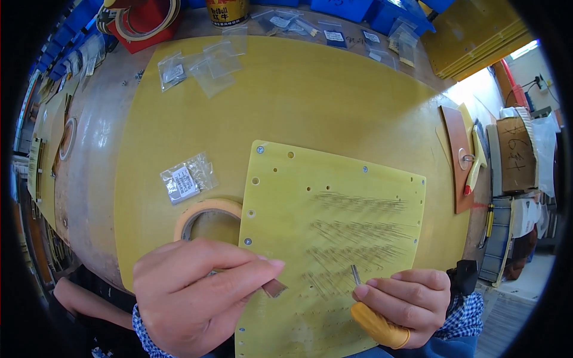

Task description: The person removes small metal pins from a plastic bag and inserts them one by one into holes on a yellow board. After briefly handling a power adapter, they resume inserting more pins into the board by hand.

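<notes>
A yellow board [280,197] with corner screws, holes and rows of thin, slanting metal pins [358,230] lies tilted in front of me. My left hand [197,292] is over its left edge, thumb and fingers pinching a small flat, shiny brownish piece [275,289] whose kind I cannot make out. At the board's lower right, my right hand [412,301] grips a short, thin metal rod [356,274] that points up toward the pins. An orange-yellow finger cot [379,326] covers one finger of that hand.
A tape roll [206,209] sits beside the board, partly behind my left hand. Small plastic bags [182,182] lie on the yellow work surface [298,95]. Pliers with pale handles [476,161] rest on a brown board [455,161] at right. Blue bins [337,7] line the back.
</notes>
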{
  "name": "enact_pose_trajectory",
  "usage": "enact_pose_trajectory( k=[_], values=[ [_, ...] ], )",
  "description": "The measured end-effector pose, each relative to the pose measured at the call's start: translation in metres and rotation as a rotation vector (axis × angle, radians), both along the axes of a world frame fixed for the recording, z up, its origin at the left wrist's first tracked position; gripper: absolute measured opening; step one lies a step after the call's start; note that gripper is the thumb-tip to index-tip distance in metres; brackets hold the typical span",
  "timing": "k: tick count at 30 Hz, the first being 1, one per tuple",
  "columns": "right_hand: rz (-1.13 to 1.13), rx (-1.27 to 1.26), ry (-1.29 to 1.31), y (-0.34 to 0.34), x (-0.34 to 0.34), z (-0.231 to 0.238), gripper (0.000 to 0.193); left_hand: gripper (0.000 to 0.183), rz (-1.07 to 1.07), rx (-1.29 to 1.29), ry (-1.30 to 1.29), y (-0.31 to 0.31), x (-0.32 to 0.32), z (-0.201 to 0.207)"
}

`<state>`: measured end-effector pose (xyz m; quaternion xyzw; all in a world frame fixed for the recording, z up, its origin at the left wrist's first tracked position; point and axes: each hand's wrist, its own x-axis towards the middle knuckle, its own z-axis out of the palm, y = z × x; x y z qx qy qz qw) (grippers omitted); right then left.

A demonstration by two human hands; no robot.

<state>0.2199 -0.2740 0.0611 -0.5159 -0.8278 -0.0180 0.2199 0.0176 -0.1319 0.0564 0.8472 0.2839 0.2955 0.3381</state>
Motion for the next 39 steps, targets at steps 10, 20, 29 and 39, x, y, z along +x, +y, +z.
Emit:
enact_pose_trajectory(
  k=[10,20,29,39],
  values=[
    [0.048,-0.137,0.212,0.003,0.009,0.009,0.013,0.026,-0.001,-0.002,-0.017,0.000,0.001,-0.001],
    [0.008,-0.214,0.221,0.000,0.011,0.010,0.013,0.025,-0.004,0.006,-0.012,0.000,0.001,0.003],
    [0.073,-0.153,0.126,0.000,0.012,0.008,0.009,0.026,-0.018,0.005,-0.014,0.001,0.002,0.001],
    [0.024,-0.027,-0.028,-0.002,0.005,0.007,0.011,0.025,-0.030,0.007,-0.024,0.002,0.003,0.002]
  ],
)
